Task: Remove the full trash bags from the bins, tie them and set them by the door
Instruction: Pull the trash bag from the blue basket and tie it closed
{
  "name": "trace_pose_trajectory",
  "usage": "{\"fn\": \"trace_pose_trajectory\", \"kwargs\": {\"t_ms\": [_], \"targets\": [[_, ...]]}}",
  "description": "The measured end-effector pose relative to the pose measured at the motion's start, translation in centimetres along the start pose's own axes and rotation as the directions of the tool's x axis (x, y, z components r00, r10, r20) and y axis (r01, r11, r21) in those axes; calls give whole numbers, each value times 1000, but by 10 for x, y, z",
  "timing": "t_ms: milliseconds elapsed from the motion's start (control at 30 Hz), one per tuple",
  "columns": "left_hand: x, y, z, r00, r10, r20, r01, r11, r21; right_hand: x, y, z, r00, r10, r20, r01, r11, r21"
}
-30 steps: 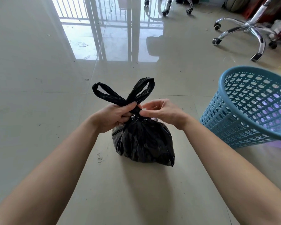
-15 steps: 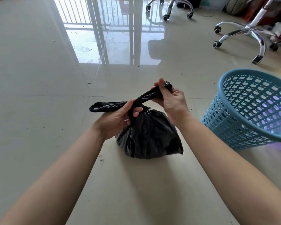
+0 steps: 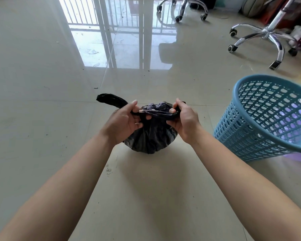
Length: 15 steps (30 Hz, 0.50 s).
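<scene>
Trash bag (image 3: 151, 136), black and bulging, sits on the tiled floor (image 3: 42, 136), near the blue perforated bin (image 3: 261, 129) to its right. Head view: the left grip (image 3: 123, 122) is clamped on one twisted bag handle (image 3: 111, 100), whose free end sticks out leftward. The right grip (image 3: 184, 120) is clamped on the other end. The strand (image 3: 163, 114) between them runs across the bag top. A chrome chair base (image 3: 266, 33) stands well beyond.

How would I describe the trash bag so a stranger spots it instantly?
On the glossy tiled floor, find the blue lattice bin at right. Just left of it sits the black trash bag, left hand and right hand gripping it. It is the only dark, crinkled bundle there.
</scene>
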State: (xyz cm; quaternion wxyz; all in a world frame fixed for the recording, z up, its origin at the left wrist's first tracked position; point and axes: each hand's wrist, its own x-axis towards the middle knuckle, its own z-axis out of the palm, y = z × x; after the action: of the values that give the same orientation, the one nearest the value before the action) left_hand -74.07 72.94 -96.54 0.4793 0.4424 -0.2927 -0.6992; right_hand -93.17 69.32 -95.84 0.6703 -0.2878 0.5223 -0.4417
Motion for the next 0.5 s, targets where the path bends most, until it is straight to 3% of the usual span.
{"fn": "trace_pose_trajectory", "kwargs": {"t_ms": [133, 300, 400, 500], "targets": [[-4, -3, -1, 988, 155, -12, -153, 982, 113, 2, 2, 5, 987, 163, -10, -163, 987, -13], [-9, 0, 0, 985, 170, 36, -174, 976, 133, 7, 3, 3, 938, 344, 32, -344, 939, -6], [-8, 5, -3, 985, 158, 65, -169, 952, 254, 6, -1, -5, 963, 266, 31, -245, 924, -294], [-6, 9, -4, 984, 171, 54, -178, 896, 408, 4, -12, -14, 982, 180, 62, -95, 746, -659]]}}
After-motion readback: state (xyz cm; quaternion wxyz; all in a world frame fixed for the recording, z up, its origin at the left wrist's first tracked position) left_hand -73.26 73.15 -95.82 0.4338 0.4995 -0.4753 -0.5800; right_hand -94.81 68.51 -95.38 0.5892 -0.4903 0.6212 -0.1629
